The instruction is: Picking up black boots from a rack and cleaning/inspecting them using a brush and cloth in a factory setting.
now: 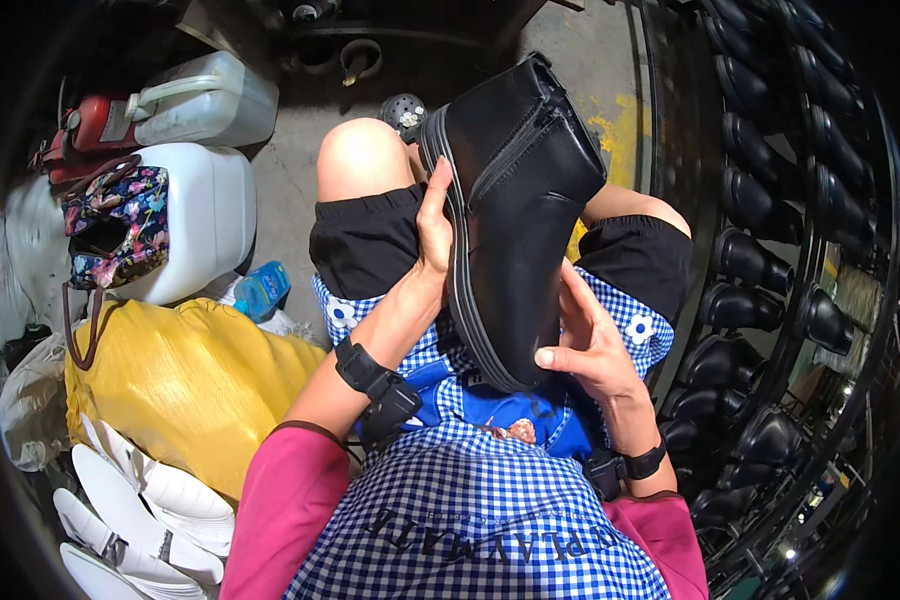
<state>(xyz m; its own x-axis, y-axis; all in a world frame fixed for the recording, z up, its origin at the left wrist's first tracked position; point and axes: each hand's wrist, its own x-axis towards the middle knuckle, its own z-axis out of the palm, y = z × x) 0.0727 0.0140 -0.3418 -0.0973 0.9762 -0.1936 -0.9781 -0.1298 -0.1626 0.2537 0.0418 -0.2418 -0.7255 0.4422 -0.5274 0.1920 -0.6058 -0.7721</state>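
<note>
A black ankle boot (515,190) with a side zipper and a thick ridged sole lies tilted over the lap, toe toward the body, shaft pointing away. Its zipper is closed and its leather looks smooth and slightly shiny.

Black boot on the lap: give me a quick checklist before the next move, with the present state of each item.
1. Left hand on the black boot, along the sole edge: ok.
2. Right hand supporting the toe end: ok.
3. Side zipper shut: ok.
4. Boot over the checked apron, off the floor: ok.
5. Sole tread clean: cannot tell, it faces away.
6. Rack of black boots at the right, apart from both hands: ok.
</note>
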